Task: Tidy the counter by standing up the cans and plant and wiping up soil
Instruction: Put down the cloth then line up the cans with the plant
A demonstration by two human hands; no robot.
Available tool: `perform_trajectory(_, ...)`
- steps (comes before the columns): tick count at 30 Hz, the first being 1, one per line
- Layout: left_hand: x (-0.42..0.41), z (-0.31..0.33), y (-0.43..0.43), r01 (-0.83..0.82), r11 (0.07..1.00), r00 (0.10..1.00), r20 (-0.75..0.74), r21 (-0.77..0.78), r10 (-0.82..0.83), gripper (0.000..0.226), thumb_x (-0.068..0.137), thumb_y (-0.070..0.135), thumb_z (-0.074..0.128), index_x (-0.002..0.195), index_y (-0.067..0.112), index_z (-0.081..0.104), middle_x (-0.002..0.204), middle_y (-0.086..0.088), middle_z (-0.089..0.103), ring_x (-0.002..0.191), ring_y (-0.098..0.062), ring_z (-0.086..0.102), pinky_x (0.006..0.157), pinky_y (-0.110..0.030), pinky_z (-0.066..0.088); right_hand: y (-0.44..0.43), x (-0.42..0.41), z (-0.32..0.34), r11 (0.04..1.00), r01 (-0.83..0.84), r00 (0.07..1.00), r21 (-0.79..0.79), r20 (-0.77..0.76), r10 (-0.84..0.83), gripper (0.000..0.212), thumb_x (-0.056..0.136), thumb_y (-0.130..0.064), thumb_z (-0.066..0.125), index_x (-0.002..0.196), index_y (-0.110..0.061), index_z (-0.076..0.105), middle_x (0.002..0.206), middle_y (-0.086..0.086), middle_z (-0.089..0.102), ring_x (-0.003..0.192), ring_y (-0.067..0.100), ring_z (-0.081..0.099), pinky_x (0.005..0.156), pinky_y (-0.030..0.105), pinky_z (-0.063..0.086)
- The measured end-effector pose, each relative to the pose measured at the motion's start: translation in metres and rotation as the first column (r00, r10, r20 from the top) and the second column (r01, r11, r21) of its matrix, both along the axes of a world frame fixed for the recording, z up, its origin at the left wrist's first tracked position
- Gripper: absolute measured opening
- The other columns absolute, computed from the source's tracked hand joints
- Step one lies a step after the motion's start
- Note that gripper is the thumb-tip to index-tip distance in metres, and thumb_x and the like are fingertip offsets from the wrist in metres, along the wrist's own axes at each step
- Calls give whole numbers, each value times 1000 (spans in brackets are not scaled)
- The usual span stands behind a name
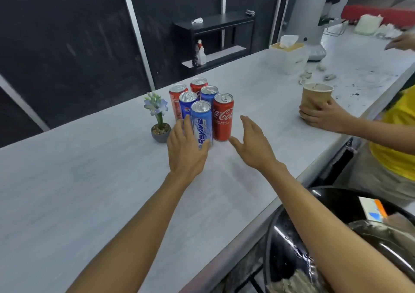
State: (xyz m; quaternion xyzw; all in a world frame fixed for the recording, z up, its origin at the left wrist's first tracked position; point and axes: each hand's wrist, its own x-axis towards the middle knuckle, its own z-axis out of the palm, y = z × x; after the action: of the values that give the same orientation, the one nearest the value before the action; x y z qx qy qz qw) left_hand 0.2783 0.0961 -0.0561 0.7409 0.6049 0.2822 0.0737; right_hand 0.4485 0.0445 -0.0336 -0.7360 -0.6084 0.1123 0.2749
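Note:
Several cans stand upright in a tight cluster on the grey counter (89, 180). The nearest are a blue Revive can (202, 122) and a red Coca-Cola can (223, 117). A small potted plant (160, 122) with pale blue flowers stands upright just left of the cans. My left hand (186, 149) rests against the front of the Revive can, fingers around its lower left side. My right hand (253, 142) hovers open, palm facing left, just right of the Coca-Cola can and apart from it. Dark soil specks (357, 93) lie scattered on the counter at the far right.
Another person in a yellow shirt holds a brown paper cup (315, 99) on the counter at the right. A white tissue box (289, 57) and a grey machine (314, 19) stand behind it. A black bin (336, 236) with a shiny liner sits below the counter edge.

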Motion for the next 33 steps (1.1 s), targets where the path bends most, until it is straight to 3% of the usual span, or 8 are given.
perform_trajectory(7, 24, 2, 25, -58, 998, 958, 283, 31, 47, 89, 80, 52, 68, 147, 16, 21, 143, -8, 33, 133, -21, 33, 107, -37, 37, 54, 9, 1, 997, 23, 964, 74, -267, -3, 81, 92, -42, 59, 153, -15, 12, 159, 6, 20, 144, 20, 22, 113, 34, 23)
perform_trajectory(11, 36, -4, 24, -87, 996, 896, 439, 21, 69, 86, 78, 53, 70, 142, 16, 27, 139, -5, 36, 130, -19, 37, 106, -39, 40, 72, 6, -1, 991, -14, 905, 137, -419, 71, 76, 86, -40, 65, 149, -20, 27, 150, 0, 38, 134, 17, 39, 111, 38, 35)
perform_trajectory(14, 45, -6, 23, -112, 994, 852, 515, -2, 96, 83, 77, 50, 71, 140, 16, 29, 137, -4, 39, 127, -18, 40, 103, -41, 43, 78, 2, -3, 980, -60, 846, 191, -511, 151, 64, 84, -28, 70, 139, -22, 38, 130, -9, 52, 113, 6, 52, 93, 18, 44)
perform_trajectory(17, 49, -7, 24, -119, 993, 824, 557, -6, 102, 80, 78, 47, 72, 140, 15, 31, 137, -4, 40, 126, -17, 41, 101, -42, 45, 81, 2, -4, 975, -53, 816, 214, -554, 166, 61, 84, -23, 71, 137, -21, 40, 121, -11, 53, 104, 3, 54, 78, 2, 41)
perform_trajectory(23, 46, -4, 27, -73, 997, 770, 636, 12, 49, 75, 77, 36, 77, 134, 14, 34, 133, -2, 41, 122, -12, 44, 98, -28, 48, 81, 0, -8, 963, -14, 805, 269, -569, 171, 66, 80, -25, 76, 136, -23, 42, 125, -11, 54, 108, 3, 54, 86, 11, 44)
perform_trajectory(26, 42, -6, 22, -50, 998, 740, 673, 25, 21, 74, 77, 36, 78, 134, 17, 34, 130, 3, 40, 119, -5, 45, 91, -14, 46, 76, 0, -13, 953, 7, 798, 302, -576, 176, 67, 77, -29, 78, 135, -24, 44, 129, -7, 57, 113, 6, 56, 94, 24, 49)
perform_trajectory(29, 36, -7, 15, -49, 998, 725, 689, 42, 7, 73, 77, 37, 78, 134, 18, 35, 126, 10, 41, 114, 3, 44, 84, -2, 41, 66, -5, -16, 942, 32, 794, 335, -581, 180, 69, 75, -33, 80, 135, -23, 46, 128, -7, 58, 114, 6, 57, 92, 22, 51)
perform_trajectory(33, 23, -7, 5, -32, 998, 711, 703, 57, -17, 71, 77, 38, 78, 131, 21, 36, 131, 6, 51, 116, -4, 52, 88, -12, 49, 55, -16, -19, 929, 38, 785, 368, -586, 200, 70, 75, -33, 81, 134, -21, 46, 128, -6, 57, 114, 4, 56, 84, 8, 47)
